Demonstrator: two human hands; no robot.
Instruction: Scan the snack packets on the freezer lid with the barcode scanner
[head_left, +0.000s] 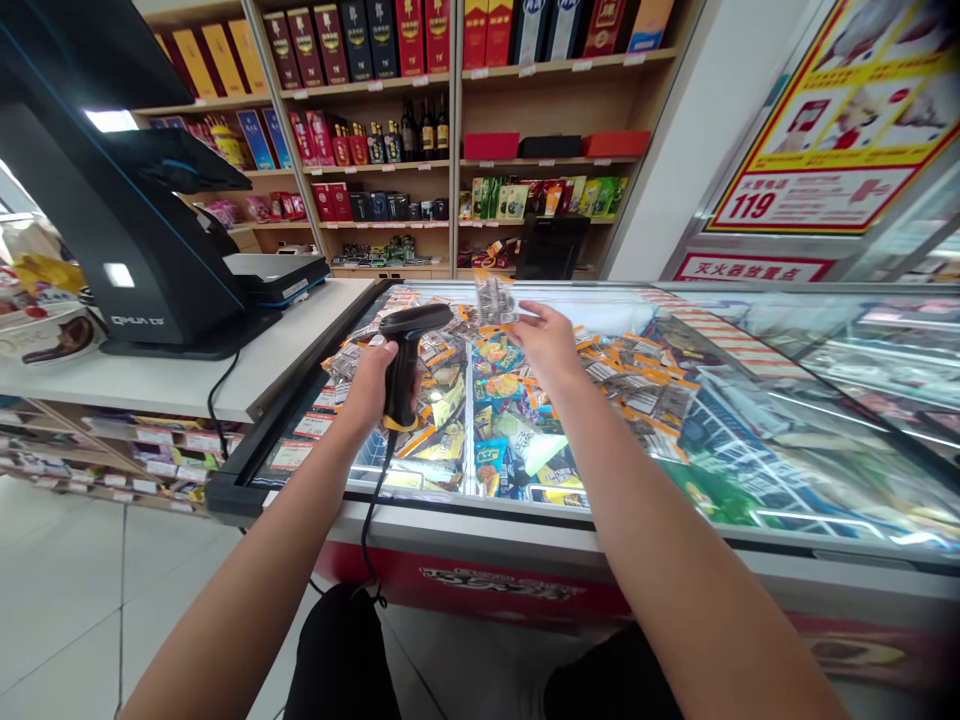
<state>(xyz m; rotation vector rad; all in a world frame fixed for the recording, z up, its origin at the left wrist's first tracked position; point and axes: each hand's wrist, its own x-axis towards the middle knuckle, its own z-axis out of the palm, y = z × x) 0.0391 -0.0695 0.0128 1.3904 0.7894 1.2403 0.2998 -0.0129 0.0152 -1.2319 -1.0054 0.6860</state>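
Observation:
My left hand [369, 385] is wrapped round the handle of a black barcode scanner [405, 365], its head level and a cable hanging from its base. In my right hand [546, 338] a small clear snack packet [495, 300] with orange edges is pinched by its side and held up, a little right of the scanner head. Similar orange-edged packets [637, 385] lie in loose piles on the glass top of the chest freezer [525, 517], on both sides of my hands. Through the glass, colourful frozen-treat wrappers [491, 455] show beneath.
On the left counter [217, 385] stand a black checkout terminal [150, 230] and a flat scale [274, 275]. Shelves of boxes and bottles [424, 130] rise behind the freezer. The scanner cable [371, 510] hangs over the freezer's front edge near my knees.

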